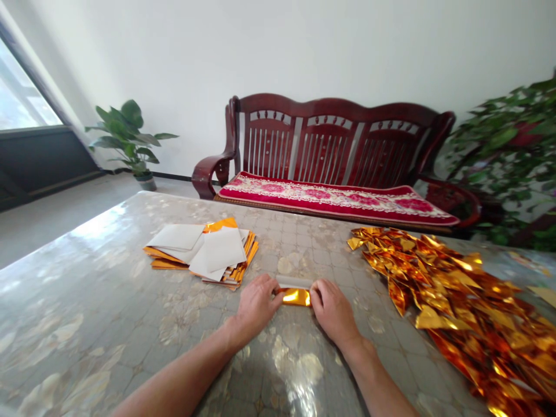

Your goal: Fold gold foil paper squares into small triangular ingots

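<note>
Between my two hands lies a sheet of gold foil paper (296,297), its near edge turned over so a shiny gold strip faces up and a white strip shows behind it. My left hand (259,300) pinches the left end of the sheet with thumb and fingers. At the right end, my right hand (332,307) grips it the same way. Just beyond my left hand sits a loose stack of white-backed gold paper sheets (223,250). A large heap of folded gold foil pieces (452,295) spreads to the right of my right hand.
The table (143,324) has a glossy, flower-patterned cover. Behind it stands a dark red wooden bench (334,139) with a red and white floral runner (317,194). One potted plant (130,139) is at the left, and leafy foliage (512,139) at the right.
</note>
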`<action>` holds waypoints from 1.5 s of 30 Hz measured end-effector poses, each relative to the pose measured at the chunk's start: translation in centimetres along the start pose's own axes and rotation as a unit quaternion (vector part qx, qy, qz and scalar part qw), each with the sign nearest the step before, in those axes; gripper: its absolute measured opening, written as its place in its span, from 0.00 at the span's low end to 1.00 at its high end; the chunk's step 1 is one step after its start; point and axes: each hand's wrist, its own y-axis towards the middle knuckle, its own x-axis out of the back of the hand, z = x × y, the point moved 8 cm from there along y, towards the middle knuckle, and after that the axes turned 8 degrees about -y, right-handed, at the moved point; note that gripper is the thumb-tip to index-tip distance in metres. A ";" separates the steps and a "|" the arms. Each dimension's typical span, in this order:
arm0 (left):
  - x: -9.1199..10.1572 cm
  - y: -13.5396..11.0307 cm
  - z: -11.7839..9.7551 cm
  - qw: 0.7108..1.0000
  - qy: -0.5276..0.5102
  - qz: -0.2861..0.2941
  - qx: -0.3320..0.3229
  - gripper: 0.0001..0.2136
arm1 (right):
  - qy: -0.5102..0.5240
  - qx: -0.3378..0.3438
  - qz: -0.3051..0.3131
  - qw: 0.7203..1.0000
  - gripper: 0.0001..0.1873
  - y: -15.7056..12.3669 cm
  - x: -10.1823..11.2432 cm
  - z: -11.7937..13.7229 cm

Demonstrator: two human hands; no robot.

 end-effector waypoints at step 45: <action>-0.1 0.6 0.4 0.998 0.050 -0.004 0.048 0.03 | -0.023 0.011 -0.014 1.000 0.08 -0.3 -0.4 0.2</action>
